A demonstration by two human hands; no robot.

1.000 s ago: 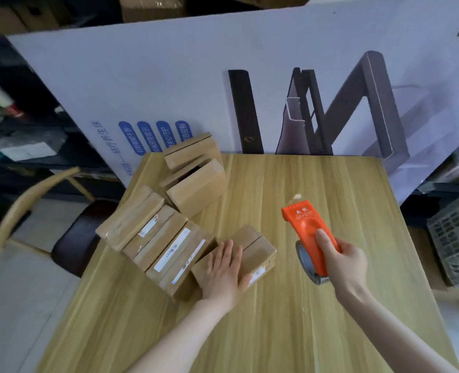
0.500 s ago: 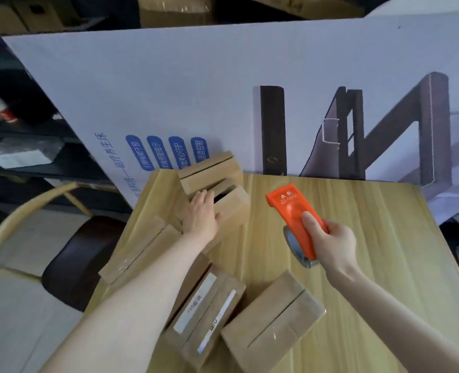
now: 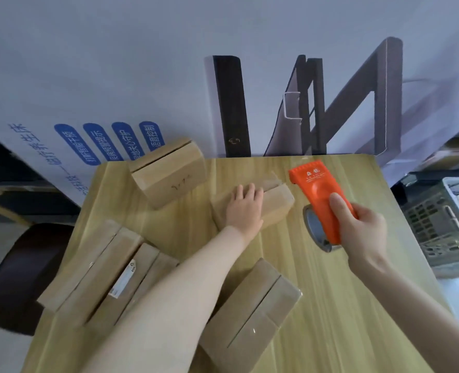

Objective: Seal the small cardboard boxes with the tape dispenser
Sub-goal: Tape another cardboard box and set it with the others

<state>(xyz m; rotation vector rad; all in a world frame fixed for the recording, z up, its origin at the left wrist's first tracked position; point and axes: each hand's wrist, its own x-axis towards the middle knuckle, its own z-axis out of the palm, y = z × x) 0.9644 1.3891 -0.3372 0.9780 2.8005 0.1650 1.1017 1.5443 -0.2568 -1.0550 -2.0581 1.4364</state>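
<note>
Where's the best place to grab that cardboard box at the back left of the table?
Likely from above, pinching its broad front and back faces near the middle. The cardboard box stands on edge, flap seam up, nothing touching it, leaving both faces open.

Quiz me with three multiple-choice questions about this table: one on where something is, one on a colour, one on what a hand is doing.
1. Where is the tape dispenser relative to the centre box?
A. On top of it
B. To its right
C. Underneath it

2. What colour is the tape dispenser's casing?
A. Blue
B. Green
C. Orange

3. What is the left hand doing?
A. Resting flat on the centre box
B. Holding scissors
C. Hanging off the table edge

Answers:
1 B: the right hand holds it just right of the box's end.
2 C: the casing is bright orange.
3 A: straight fingers lie across the box top.
</note>
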